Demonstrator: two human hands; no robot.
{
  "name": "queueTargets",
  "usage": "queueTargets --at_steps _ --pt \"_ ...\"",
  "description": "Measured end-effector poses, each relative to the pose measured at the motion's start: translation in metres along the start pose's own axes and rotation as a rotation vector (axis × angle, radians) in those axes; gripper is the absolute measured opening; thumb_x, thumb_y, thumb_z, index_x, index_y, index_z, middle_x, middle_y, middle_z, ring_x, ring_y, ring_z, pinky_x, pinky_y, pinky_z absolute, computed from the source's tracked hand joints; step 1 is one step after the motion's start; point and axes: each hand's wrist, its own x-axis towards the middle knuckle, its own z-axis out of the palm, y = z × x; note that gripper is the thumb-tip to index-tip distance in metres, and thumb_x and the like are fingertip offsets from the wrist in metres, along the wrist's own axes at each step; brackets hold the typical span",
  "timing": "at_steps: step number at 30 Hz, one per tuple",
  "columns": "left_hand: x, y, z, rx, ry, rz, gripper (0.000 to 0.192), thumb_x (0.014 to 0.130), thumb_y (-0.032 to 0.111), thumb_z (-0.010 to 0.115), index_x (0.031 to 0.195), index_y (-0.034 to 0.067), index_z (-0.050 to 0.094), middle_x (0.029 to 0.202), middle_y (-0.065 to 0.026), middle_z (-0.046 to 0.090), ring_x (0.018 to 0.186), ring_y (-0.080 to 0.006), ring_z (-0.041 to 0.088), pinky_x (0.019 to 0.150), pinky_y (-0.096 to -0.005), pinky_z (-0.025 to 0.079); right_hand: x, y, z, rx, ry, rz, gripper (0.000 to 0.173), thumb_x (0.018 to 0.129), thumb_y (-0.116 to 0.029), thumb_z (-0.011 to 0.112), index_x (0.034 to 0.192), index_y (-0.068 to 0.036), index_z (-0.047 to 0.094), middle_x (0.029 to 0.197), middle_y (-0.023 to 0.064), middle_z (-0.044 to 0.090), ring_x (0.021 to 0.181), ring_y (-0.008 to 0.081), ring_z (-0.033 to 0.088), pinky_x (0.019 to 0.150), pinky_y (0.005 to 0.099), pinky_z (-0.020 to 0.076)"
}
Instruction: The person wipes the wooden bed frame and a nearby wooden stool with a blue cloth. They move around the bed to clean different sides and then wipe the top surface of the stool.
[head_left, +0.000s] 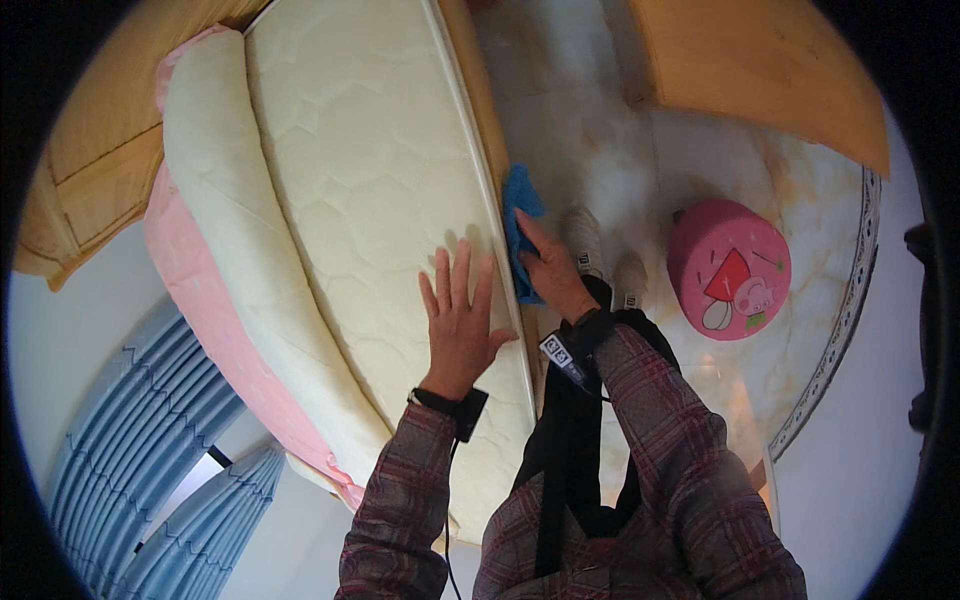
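Note:
A cream quilted mattress (360, 142) fills the middle of the view on a wooden bed frame (480, 97). My left hand (461, 326) is over the mattress top near its right edge, fingers spread and holding nothing; it seems to rest there. Against the side of the bed, my right hand (553, 270) has a blue cloth (523, 196) under its fingers, and part of the cloth hangs out beyond them. Along the mattress's far long side lies a rolled-back cream pad (225, 165) with pink bedding (196, 251) beside it.
A round pink stool (727, 270) with a cartoon print stands on the marbled tile floor (592, 150) at right. Wooden furniture (750, 67) juts in at upper right. The wooden headboard (105, 165) is at upper left, blue curtains (150, 420) at lower left. My shoes (581, 240) are beside the bed.

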Motion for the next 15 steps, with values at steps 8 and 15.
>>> queueTargets --at_steps 8,15 --pt "0.034 -0.010 -0.003 -0.086 -0.096 0.051 0.132 0.048 0.034 0.091 0.156 0.009 0.018 0.163 -0.0199 0.005 0.149 -0.0454 0.003 0.114 -0.0678 0.012 -0.038 0.010 0.001 0.053 0.006 0.327 0.061 0.089 0.007 0.049 0.148 -0.009 0.042 0.144 0.0175 0.052 0.129 0.0236 0.051 0.110 0.0305 0.0349" --pt "0.032 -0.012 0.005 -0.144 -0.073 0.080 0.130 0.048 0.033 0.090 0.155 0.010 0.020 0.163 -0.0202 0.004 0.149 -0.0470 0.002 0.112 -0.0706 0.011 0.046 0.001 -0.005 -0.157 0.112 -0.072 0.059 0.089 0.006 0.050 0.146 -0.006 0.044 0.138 0.0200 0.056 0.126 0.0237 0.054 0.108 0.0315 0.0370"
